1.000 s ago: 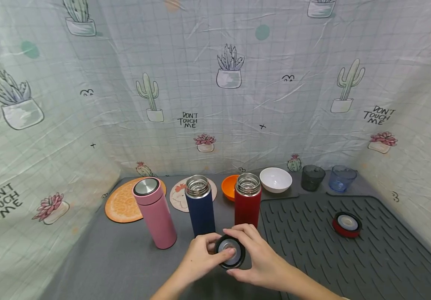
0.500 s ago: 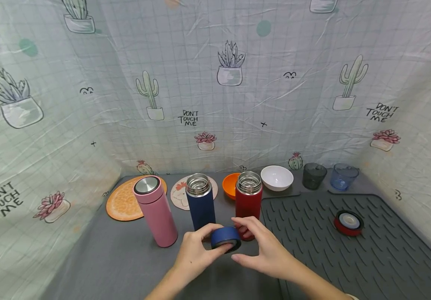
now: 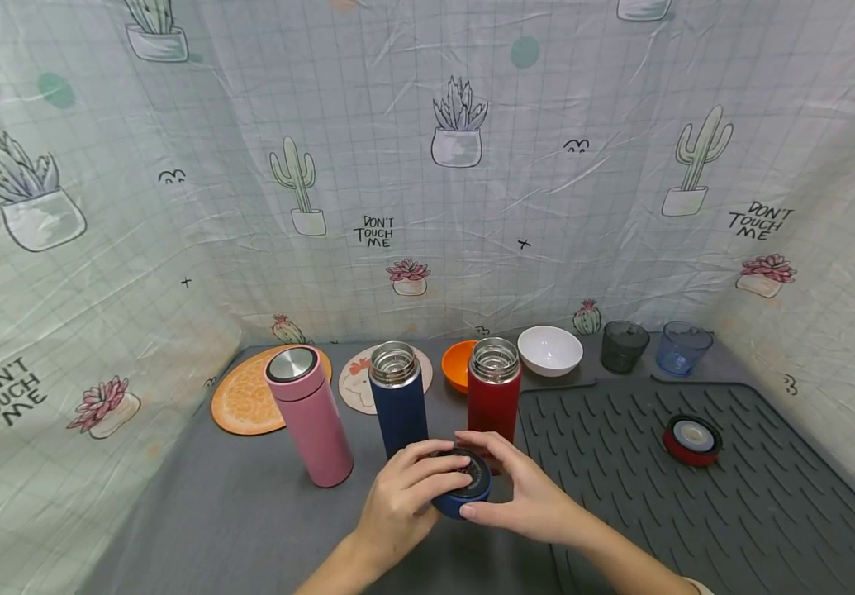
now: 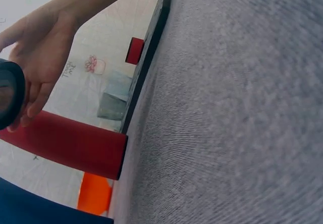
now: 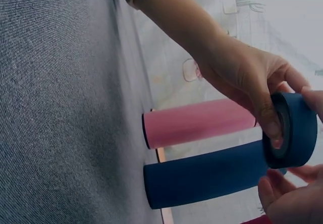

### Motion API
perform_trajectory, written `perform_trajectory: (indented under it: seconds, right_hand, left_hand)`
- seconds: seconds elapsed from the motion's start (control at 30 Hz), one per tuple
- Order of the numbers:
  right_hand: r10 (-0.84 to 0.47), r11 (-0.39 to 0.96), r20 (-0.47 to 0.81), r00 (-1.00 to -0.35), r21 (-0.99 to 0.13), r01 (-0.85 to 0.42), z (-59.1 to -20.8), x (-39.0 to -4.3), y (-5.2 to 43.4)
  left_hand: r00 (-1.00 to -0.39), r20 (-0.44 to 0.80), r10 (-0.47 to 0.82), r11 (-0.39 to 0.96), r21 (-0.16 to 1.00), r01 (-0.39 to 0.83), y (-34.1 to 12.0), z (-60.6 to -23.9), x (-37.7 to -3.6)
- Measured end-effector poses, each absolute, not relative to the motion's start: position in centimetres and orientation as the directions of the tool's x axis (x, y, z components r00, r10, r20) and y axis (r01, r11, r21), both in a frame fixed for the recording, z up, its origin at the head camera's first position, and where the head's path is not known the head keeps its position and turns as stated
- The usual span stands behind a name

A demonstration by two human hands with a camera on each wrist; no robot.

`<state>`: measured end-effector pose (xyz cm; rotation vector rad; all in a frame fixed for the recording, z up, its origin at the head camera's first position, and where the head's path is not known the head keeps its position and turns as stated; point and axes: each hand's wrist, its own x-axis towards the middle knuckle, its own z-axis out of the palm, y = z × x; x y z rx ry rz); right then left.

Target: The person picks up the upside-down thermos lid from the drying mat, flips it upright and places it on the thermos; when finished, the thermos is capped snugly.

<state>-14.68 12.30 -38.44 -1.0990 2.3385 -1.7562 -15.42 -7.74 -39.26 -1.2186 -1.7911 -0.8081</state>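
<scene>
Shows blue lid (image 3: 480,484) above bench (image 3: 211,512) toward six o'clock, clamped in left hand (image 3: 401,502) and encircled by curled right hand (image 3: 522,487); from it, unlidded blue flask (image 3: 400,417) at eleven, unlidded red flask (image 3: 494,406) between twelve and one, contents unclear; lidded pink flask (image 3: 318,434) at ten; white bowl (image 3: 549,351) at one.

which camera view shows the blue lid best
The right wrist view: the blue lid looks large, side and part of underside showing. The head view shows its dark top partly behind the left hand's fingers; the left wrist view crops it at the left edge.
</scene>
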Motion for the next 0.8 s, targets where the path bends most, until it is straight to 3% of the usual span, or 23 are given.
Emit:
perform_trajectory:
  seconds: [0.07, 0.17, 0.37, 0.67, 0.8]
  right_hand:
    - [-0.559, 0.081, 0.409, -0.721, -0.839, -0.539, -38.5, -14.7, 12.3]
    - [-0.574, 0.042, 0.452, -0.683, -0.817, -0.576, -38.6, -14.7, 12.2]
    - [-0.567, 0.041, 0.469, -0.677, -0.805, -0.592, -38.6, -14.7, 12.2]
    - [-0.495, 0.123, 0.497, -0.712, -0.771, -0.624, -37.3, -15.0, 11.7]
    - [-0.483, 0.075, 0.495, -0.722, -0.798, -0.597, -35.9, -15.4, 11.1]
  left_hand:
    - [-0.142, 0.898, 0.415, 0.316, 0.004, 0.949, -7.5, -39.2, -15.5]
    - [-0.089, 0.912, 0.4, 0.302, -0.04, 0.953, -7.3, -39.1, -15.5]
    - [-0.052, 0.917, 0.395, 0.304, -0.077, 0.949, -7.3, -39.2, -15.6]
    - [-0.166, 0.934, 0.317, 0.406, 0.024, 0.913, -8.5, -38.8, -16.2]
    - [-0.282, 0.932, 0.227, 0.473, 0.148, 0.869, -9.4, -38.4, -16.7]
